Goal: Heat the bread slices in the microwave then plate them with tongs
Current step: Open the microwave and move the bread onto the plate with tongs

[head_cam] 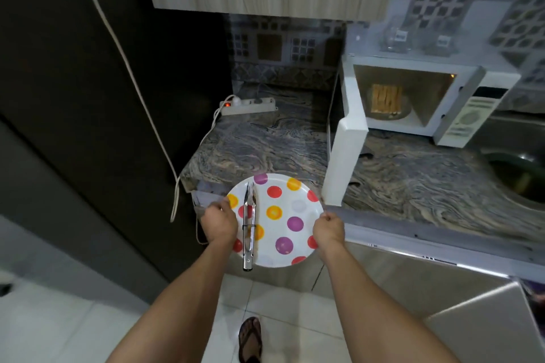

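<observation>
I hold a white plate with coloured dots in front of the counter edge. My left hand grips its left rim and my right hand grips its right rim. Metal tongs lie along the left side of the plate, their handle end sticking out over the near rim. The white microwave stands at the right on the counter with its door swung open towards me. Inside it, bread slices sit on a glass dish.
The marbled counter carries a white power strip with a lit red switch at the back left. A sink lies at the far right. A dark tall cabinet stands on the left, with a white cord hanging along it.
</observation>
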`<state>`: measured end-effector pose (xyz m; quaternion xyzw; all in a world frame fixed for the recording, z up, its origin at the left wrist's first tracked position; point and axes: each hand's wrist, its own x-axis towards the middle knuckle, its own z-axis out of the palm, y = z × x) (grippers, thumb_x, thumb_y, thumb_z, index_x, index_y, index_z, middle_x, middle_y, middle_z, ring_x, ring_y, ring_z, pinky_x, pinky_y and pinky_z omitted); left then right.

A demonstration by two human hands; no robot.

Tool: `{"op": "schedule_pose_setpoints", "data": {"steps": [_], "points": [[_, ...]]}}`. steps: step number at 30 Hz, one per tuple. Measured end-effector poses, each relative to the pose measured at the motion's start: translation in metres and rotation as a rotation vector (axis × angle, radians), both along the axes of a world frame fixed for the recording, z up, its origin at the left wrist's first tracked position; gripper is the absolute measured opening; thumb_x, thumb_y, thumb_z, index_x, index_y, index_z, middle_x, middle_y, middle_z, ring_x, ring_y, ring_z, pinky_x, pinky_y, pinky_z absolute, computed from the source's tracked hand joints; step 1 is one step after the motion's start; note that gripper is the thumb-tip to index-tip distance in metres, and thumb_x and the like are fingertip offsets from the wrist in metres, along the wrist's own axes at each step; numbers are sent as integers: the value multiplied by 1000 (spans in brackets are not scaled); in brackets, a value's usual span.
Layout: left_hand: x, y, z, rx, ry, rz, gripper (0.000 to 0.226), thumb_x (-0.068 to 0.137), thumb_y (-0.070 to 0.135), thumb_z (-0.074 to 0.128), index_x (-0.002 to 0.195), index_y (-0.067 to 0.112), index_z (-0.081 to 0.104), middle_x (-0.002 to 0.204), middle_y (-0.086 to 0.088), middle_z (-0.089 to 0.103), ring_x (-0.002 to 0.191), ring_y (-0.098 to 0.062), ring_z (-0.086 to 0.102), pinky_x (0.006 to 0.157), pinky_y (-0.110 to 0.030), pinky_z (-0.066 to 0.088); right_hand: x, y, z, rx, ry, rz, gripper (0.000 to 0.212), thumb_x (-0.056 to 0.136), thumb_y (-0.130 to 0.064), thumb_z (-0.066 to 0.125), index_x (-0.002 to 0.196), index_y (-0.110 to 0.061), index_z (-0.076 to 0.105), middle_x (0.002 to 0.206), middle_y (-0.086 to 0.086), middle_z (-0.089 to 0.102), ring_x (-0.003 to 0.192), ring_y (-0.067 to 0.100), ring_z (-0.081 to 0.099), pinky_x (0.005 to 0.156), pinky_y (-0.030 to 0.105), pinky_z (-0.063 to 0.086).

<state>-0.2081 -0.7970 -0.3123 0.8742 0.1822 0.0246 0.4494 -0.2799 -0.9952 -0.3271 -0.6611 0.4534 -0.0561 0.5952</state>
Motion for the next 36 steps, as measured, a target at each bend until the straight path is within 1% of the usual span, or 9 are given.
{"op": "schedule_pose_setpoints", "data": {"steps": [5, 9, 13, 17, 20, 25, 30, 33, 36], "points": [[-58, -25, -8, 30, 42, -79, 49, 104, 32, 39, 96, -7, 68, 95, -24, 67, 88, -35, 61, 72, -34, 43, -69, -18, -8, 15, 36, -71, 31, 97, -16, 39, 108, -9, 66, 109, 14, 68, 98, 34, 64, 88, 43, 56], [-97, -56, -22, 12, 91, -141, 52, 105, 35, 36, 97, -6, 67, 96, -24, 67, 89, -35, 61, 73, -33, 43, -120, -44, -8, 0, 60, -139, 29, 98, -16, 38, 109, -7, 63, 106, 15, 66, 94, 33, 62, 83, 38, 54], [-130, -99, -24, -55, 128, -214, 50, 104, 32, 39, 98, -8, 66, 98, -25, 67, 96, -40, 63, 73, -35, 44, -163, -79, -8, -40, 101, -222, 24, 102, -18, 38, 110, -9, 59, 109, 16, 62, 102, 36, 60, 91, 42, 52], [-142, -143, -21, -70, 117, -301, 46, 103, 28, 41, 99, -9, 68, 102, -28, 68, 100, -44, 62, 80, -36, 47, -195, -115, -4, -64, 65, -320, 17, 102, -15, 39, 107, -11, 55, 103, 12, 57, 90, 30, 53, 78, 33, 43], [-142, -175, -15, -103, 87, -366, 37, 102, 24, 42, 99, -4, 67, 102, -25, 68, 101, -42, 62, 81, -35, 45, -208, -138, 6, -69, 58, -377, 18, 101, -15, 40, 108, -9, 56, 105, 13, 61, 88, 30, 54, 78, 34, 47], [-131, -228, -6, -51, 30, -447, 43, 103, 29, 43, 103, -6, 67, 104, -28, 68, 101, -44, 61, 81, -38, 46, -212, -181, 22, -109, 90, -427, 21, 100, -12, 40, 108, -7, 59, 99, 12, 56, 88, 29, 52, 75, 31, 40], [-100, -278, -7, -78, 37, -460, 44, 103, 32, 44, 104, -6, 66, 106, -28, 67, 102, -44, 61, 82, -39, 47, -181, -224, 23, -113, 106, -437, 28, 94, -11, 40, 103, -8, 66, 102, 12, 66, 90, 31, 59, 79, 35, 50], [-73, -309, -6, -97, 47, -463, 44, 103, 31, 44, 105, -8, 66, 107, -29, 66, 103, -44, 60, 83, -38, 46, -155, -252, 24, -100, 95, -467, 28, 93, -9, 40, 102, -7, 67, 98, 12, 65, 88, 32, 58, 76, 34, 48], [-39, -339, -3, -72, 51, -473, 44, 103, 31, 42, 105, -6, 66, 108, -30, 66, 103, -45, 60, 87, -41, 47, -123, -278, 27, -85, 91, -474, 28, 93, -10, 41, 106, -8, 66, 100, 13, 65, 91, 32, 58, 81, 36, 49]]}}
